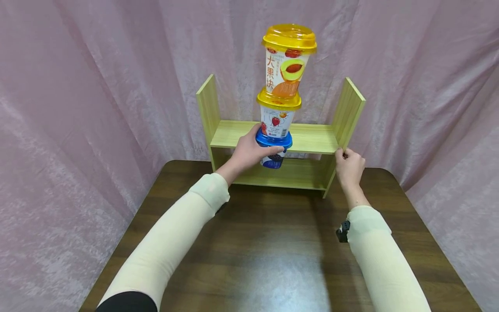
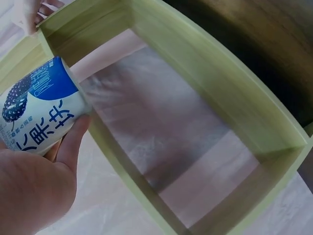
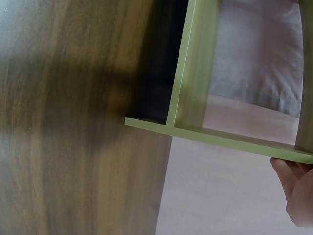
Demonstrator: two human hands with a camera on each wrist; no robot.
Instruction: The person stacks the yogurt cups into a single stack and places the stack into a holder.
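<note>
My left hand (image 1: 251,151) holds the lowest of three stacked yogurt cups, its thumb and fingers around that blue-lidded cup (image 1: 273,162). The left wrist view shows its dark berry print and white side. On it stands a yellow-lidded cup (image 1: 276,122) with strawberries printed on it. Topmost is a larger yellow-lidded cup (image 1: 286,71) with orange fruit. The stack is in front of the upper board of a light wooden shelf (image 1: 312,138); whether its base touches the board I cannot tell. My right hand (image 1: 350,167) grips the front edge of the shelf's right side panel.
The shelf stands at the back of a brown wooden table (image 1: 257,242). Its two side panels, left (image 1: 208,106) and right (image 1: 349,110), rise above the upper board. A lower board (image 1: 304,175) spans beneath. Pink curtains (image 1: 117,86) hang behind and at both sides.
</note>
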